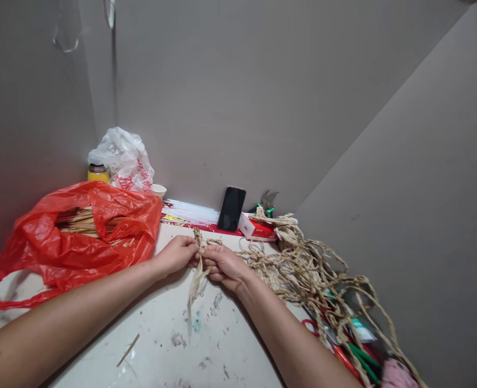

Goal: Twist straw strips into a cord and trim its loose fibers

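Over the middle of the white table, my left hand (178, 253) and my right hand (225, 265) meet with fingers pinched on a pale dried-leaf strip (195, 284). Loose ends of the strip hang below my fingers, and a short twisted, darker piece sticks up above them. From near my right hand, braided straw-coloured cord (290, 264) spreads in a tangled heap to the right. The fingertips partly hide where the strip is gripped.
A red plastic bag (133, 215) of dried strips lies left. Behind it are a white bag (123, 156), a yellow jar (98, 173) and a paper cup (158, 191). A phone (232, 208) leans at the back near pruning shears (268, 202). Red-handled scissors (310, 325) lie under the cord.
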A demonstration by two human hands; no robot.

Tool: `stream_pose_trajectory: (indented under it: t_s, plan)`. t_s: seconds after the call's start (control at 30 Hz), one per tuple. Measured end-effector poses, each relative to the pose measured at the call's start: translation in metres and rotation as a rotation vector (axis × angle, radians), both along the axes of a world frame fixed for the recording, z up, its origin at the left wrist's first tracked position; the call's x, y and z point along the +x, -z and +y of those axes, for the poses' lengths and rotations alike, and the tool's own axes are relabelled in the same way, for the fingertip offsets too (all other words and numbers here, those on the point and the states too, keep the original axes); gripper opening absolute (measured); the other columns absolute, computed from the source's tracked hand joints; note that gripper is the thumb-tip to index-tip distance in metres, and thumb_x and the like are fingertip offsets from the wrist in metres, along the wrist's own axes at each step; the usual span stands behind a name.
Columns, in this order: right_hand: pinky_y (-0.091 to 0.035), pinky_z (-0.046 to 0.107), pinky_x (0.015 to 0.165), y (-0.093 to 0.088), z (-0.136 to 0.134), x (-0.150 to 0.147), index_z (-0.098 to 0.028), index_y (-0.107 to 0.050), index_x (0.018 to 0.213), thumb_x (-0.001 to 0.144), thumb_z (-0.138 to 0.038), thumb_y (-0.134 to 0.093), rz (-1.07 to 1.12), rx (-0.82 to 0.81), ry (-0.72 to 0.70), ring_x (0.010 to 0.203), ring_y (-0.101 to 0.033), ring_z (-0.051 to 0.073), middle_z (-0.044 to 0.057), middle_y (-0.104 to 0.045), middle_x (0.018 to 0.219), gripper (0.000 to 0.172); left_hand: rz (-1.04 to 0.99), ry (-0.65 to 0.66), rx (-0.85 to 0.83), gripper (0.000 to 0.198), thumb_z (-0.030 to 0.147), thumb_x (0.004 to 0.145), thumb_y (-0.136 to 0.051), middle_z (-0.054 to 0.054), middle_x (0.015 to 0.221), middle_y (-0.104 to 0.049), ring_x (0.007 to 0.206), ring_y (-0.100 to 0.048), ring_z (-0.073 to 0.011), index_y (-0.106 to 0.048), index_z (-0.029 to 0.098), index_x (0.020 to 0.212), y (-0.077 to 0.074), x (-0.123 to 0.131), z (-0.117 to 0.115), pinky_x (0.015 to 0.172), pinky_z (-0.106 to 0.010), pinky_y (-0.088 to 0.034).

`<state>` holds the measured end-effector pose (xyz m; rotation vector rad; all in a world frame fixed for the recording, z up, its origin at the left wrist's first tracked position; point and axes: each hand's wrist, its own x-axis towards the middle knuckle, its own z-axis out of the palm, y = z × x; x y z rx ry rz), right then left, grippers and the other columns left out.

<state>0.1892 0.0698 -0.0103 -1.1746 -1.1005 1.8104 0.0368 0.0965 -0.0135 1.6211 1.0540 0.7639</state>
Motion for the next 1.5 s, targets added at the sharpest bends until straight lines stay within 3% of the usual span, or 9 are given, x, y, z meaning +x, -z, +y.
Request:
stream_pose_trajectory:
  t_s: [0.13,0.33,0.5,0.7,0.9,1.2,1.37,1.5]
  plan:
    - [-0.005,0.017,0.035,-0.001,0.0,0.002,-0.016,-0.05,0.068,0.066,-0.042,-0.072,-0.051,0.018,-0.063,0.036,-0.012,0.001,-0.014,-0.026,0.045,0.034,0.041,0.107,-0.044,0.026,0.029,0.081,-0.037,0.005,0.045,-0.043,0.038,-0.034,-0.0079,-0.05,0.016,0.063,0.004,0.001,-0.003,0.044,-0.021,-0.031]
    - [-0.008,0.019,0.035,0.001,-0.003,0.005,-0.018,-0.05,0.07,0.068,-0.047,-0.067,-0.229,0.102,-0.062,0.037,-0.016,0.003,-0.012,-0.029,0.048,0.033,0.108,0.132,0.135,0.016,0.022,0.075,-0.046,0.001,0.061,-0.055,0.06,-0.047,-0.0125,-0.055,0.016,0.064,0.004,-0.005,0.001,0.059,-0.023,-0.035]
    - [-0.014,0.021,0.04,0.004,-0.003,0.006,-0.019,-0.048,0.067,0.075,-0.041,-0.058,-0.437,0.242,-0.064,0.04,-0.022,0.006,-0.009,-0.032,0.049,0.026,0.162,0.098,0.226,0.017,0.023,0.077,-0.044,0.0,0.065,-0.057,0.065,-0.049,-0.0152,-0.053,0.017,0.064,0.005,-0.003,-0.002,0.062,-0.025,-0.034]
    - [-0.026,0.023,0.052,0.005,-0.001,0.004,-0.017,-0.046,0.059,0.076,-0.022,-0.053,-0.655,0.488,-0.031,0.055,-0.034,0.01,-0.005,-0.04,0.056,0.018,0.17,0.112,0.155,0.019,0.027,0.076,-0.042,0.002,0.058,-0.048,0.059,-0.043,-0.0134,-0.049,0.017,0.061,0.006,-0.003,0.0,0.057,-0.024,-0.032]
    - [-0.026,0.024,0.055,0.003,-0.003,0.003,-0.018,-0.047,0.056,0.075,-0.018,-0.051,-0.773,0.608,-0.037,0.058,-0.036,0.011,-0.005,-0.041,0.055,0.02,0.14,0.132,0.085,0.018,0.03,0.072,-0.043,0.005,0.055,-0.04,0.054,-0.035,-0.0108,-0.045,0.018,0.06,0.008,-0.005,0.004,0.052,-0.023,-0.028]
    - [-0.029,0.023,0.05,-0.004,-0.004,0.011,-0.018,-0.049,0.055,0.073,-0.018,-0.052,-0.756,0.494,-0.032,0.049,-0.04,0.01,-0.004,-0.049,0.051,0.018,0.096,0.108,0.107,0.02,0.03,0.07,-0.048,0.006,0.053,-0.039,0.055,-0.033,-0.01,-0.045,0.017,0.055,0.008,-0.003,0.002,0.053,-0.023,-0.027]
    - [-0.026,0.022,0.036,-0.006,-0.01,-0.001,-0.018,-0.052,0.069,0.083,-0.027,-0.037,-0.637,0.313,-0.093,0.032,-0.035,0.008,0.001,-0.061,0.053,0.023,0.051,0.119,0.083,0.017,0.026,0.07,-0.049,0.004,0.053,-0.048,0.054,-0.039,-0.0104,-0.054,0.015,0.058,0.01,-0.004,0.001,0.054,-0.023,-0.029]
    - [-0.026,0.021,0.034,-0.001,-0.015,-0.013,-0.018,-0.051,0.071,0.085,-0.026,-0.033,-0.646,0.276,-0.085,0.029,-0.035,0.007,0.004,-0.065,0.057,0.025,-0.012,0.136,-0.02,0.02,0.025,0.071,-0.046,0.002,0.052,-0.054,0.05,-0.043,-0.0097,-0.053,0.015,0.056,0.012,-0.003,0.001,0.054,-0.023,-0.033]
